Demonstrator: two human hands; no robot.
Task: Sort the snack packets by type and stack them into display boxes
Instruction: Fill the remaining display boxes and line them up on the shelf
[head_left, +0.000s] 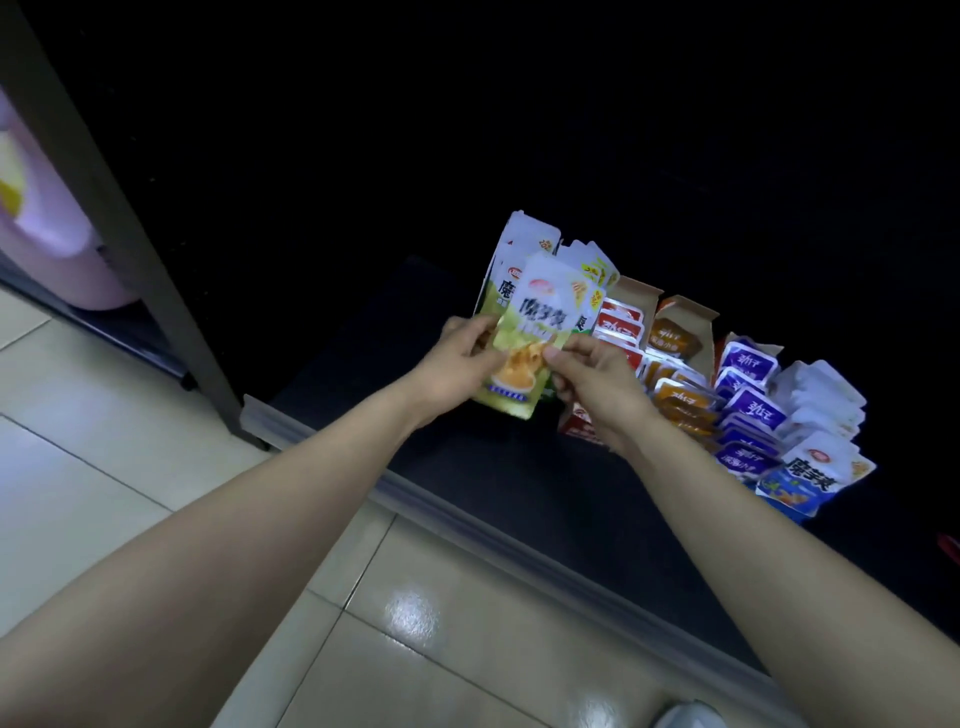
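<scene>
Both hands, the left hand (457, 364) and right hand (592, 374), are pinching a glossy green-and-white snack packet (524, 343) between them, just before the matching upright green packets (524, 249). It seems mid-stacking; next it likely needs sliding in, edges aligned.

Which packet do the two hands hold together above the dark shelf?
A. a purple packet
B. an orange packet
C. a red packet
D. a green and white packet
D: the left hand and the right hand both pinch the green and white packet at its lower part, while the red packets, orange packets and purple packets lie in rows to its right.
</scene>
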